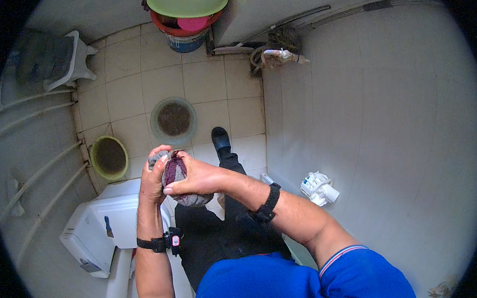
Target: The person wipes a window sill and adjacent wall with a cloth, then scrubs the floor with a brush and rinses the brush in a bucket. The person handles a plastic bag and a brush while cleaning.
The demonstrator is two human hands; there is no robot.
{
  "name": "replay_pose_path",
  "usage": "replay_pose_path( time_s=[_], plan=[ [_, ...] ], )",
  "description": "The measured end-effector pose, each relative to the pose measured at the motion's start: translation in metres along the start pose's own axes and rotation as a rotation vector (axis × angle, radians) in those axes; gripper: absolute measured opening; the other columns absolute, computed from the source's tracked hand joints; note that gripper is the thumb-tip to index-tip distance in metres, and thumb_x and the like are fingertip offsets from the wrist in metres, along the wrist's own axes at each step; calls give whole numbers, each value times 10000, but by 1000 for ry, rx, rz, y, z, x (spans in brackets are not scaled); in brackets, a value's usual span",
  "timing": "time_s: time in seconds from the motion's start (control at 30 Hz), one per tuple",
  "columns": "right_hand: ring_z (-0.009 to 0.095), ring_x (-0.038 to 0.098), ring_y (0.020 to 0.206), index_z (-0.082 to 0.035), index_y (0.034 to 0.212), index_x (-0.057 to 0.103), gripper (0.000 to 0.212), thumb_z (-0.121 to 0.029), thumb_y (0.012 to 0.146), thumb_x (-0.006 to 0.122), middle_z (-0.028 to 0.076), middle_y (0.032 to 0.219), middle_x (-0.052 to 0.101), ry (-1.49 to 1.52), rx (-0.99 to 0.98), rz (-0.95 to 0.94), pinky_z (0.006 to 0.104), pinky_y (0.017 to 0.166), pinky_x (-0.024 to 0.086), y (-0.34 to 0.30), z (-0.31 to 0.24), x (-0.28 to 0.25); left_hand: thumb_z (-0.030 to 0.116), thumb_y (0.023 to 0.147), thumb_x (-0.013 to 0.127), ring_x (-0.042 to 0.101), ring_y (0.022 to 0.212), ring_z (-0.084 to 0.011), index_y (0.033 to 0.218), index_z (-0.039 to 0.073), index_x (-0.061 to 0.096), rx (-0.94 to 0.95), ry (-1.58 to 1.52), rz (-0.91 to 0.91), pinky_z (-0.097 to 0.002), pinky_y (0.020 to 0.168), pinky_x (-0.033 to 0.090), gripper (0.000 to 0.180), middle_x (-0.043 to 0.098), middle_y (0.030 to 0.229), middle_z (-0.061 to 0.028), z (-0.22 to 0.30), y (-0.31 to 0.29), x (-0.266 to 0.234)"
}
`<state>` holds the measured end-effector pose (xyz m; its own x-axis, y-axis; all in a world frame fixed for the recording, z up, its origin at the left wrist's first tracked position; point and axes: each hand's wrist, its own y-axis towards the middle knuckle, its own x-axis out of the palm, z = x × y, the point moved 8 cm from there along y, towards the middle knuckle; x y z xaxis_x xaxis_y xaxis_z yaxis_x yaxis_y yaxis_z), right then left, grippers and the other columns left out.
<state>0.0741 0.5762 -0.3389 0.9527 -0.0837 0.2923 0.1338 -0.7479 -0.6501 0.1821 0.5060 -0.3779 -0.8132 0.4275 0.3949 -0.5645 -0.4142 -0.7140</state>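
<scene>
A wad of grey and maroon cloth (175, 171) is squeezed between my two hands, above my legs. My left hand (152, 178) wraps round its left side with the fingers curled over the top. From the right, my right hand (199, 175) grips it, thumb pressed along the front. Grey folds bulge out below the right hand. Just beyond the hands, a pale translucent basin (155, 122) of dark, murky water stands on the tiled floor. To its left is a yellow-green tub (94, 159), also holding dark liquid.
A white toilet (123, 206) stands at the lower left, beside wall pipes (44, 154). Stacked basins and a bucket (187, 42) are at the far wall, a white plastic stool (71, 60) at far left. A white fixture (320, 189) juts out at right. My dark shoe (220, 136) is near the basin.
</scene>
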Motion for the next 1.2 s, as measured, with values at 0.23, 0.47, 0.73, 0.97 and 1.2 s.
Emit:
replay_pose_path(
  time_s=[0.23, 0.47, 0.73, 0.97, 1.2],
  plan=[
    [441, 701, 1130, 242, 1529, 38, 1388, -506, 730, 891, 392, 1197, 661, -548, 67, 50, 416, 990, 572, 13, -3, 8, 219, 1041, 620, 702, 1016, -188, 1242, 63, 630, -70, 15, -11, -315, 892, 574, 254, 707, 1156, -91, -10, 13, -8],
    [463, 721, 1049, 198, 1538, 144, 1183, -411, 794, 831, 369, 1098, 702, -725, 115, 173, 475, 940, 593, 28, 9, 11, 309, 1071, 602, 648, 916, -123, 1221, 64, 650, -140, 156, 131, -289, 817, 531, 291, 693, 1077, -30, -32, 36, -35],
    [445, 736, 1003, 166, 1445, 304, 960, -362, 810, 792, 330, 1024, 727, -833, 53, 216, 497, 910, 601, 46, 16, 9, 298, 1078, 578, 627, 808, -106, 1080, 91, 665, -49, 184, 229, -286, 744, 515, 225, 673, 941, 5, -50, 62, -55],
    [423, 749, 948, 77, 1254, 446, 723, -323, 792, 832, 268, 989, 746, -884, 73, 290, 492, 857, 607, 50, 29, 9, 364, 1040, 607, 613, 744, -111, 980, 75, 676, 0, 285, 272, -310, 671, 501, 304, 682, 883, -11, -57, 68, -63],
    [429, 749, 938, 101, 1241, 458, 702, -351, 811, 779, 291, 956, 743, -905, 41, 268, 501, 847, 610, 51, 36, 12, 382, 1030, 591, 570, 711, -118, 955, 123, 668, -39, 318, 267, -325, 659, 471, 280, 639, 836, 13, -66, 72, -68]
  ],
)
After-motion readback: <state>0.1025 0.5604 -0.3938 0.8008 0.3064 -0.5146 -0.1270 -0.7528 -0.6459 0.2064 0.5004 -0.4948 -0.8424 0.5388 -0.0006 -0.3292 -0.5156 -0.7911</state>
